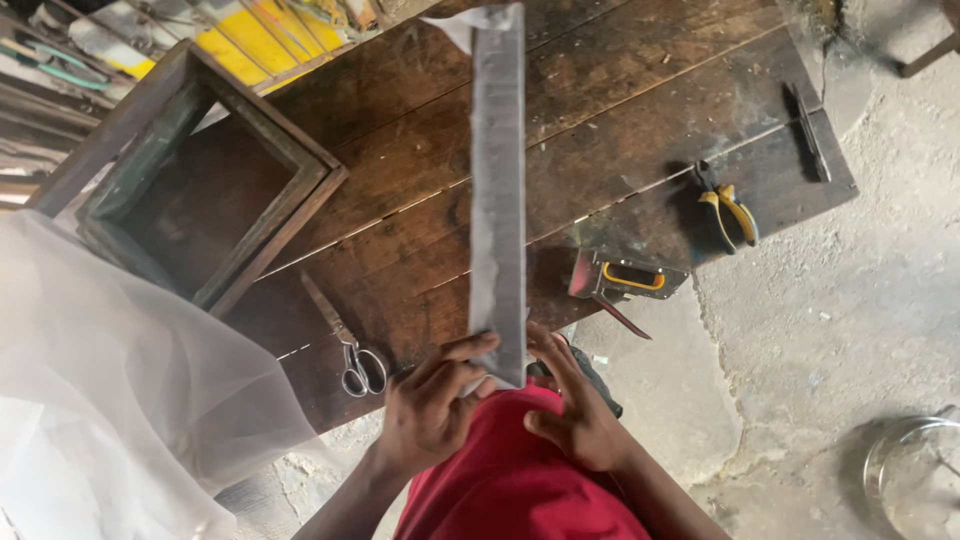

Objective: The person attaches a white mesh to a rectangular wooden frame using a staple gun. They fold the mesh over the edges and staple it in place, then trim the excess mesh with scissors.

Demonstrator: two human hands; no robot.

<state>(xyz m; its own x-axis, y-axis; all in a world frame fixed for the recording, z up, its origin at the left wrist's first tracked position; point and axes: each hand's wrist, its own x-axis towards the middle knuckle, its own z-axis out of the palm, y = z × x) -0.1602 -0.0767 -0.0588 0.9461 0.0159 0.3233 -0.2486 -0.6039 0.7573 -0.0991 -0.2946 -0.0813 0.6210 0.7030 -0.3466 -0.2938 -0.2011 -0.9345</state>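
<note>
Lying lengthwise across the wooden workbench (620, 110), one long grey strip (497, 180), flat and narrow, apparently sheet metal or a folded band of dull mesh; its far end reaches past the bench's back edge, its near end overhangs the front edge at the person's waist.

Left hand (428, 410): fingers curled, thumb and forefinger pinching the strip's near left corner; closed on it.

Right hand (575, 405): fingers spread and pressed against the strip's near right edge, steadying rather than clamping; whether it fully grips, cannot tell.

Handling, as judged: the strip keeps a straight line over its whole length, so likely stiff along the run yet thin enough to flex or buckle if lifted by one end only; probably light for its size; cut edges may be sharp, so hold is best taken on the flat faces near the end, both hands together, or one hand nearer the middle for balance; the surface looks dull, not slippery.

Adjacent items: scissors (350, 345) on the bench just left of the hands; staple gun (625, 280) to the right; yellow-handled pliers (728, 205) further right; open wooden frame (195, 185) at left; white sheer netting (110, 390) draped below it.
</note>
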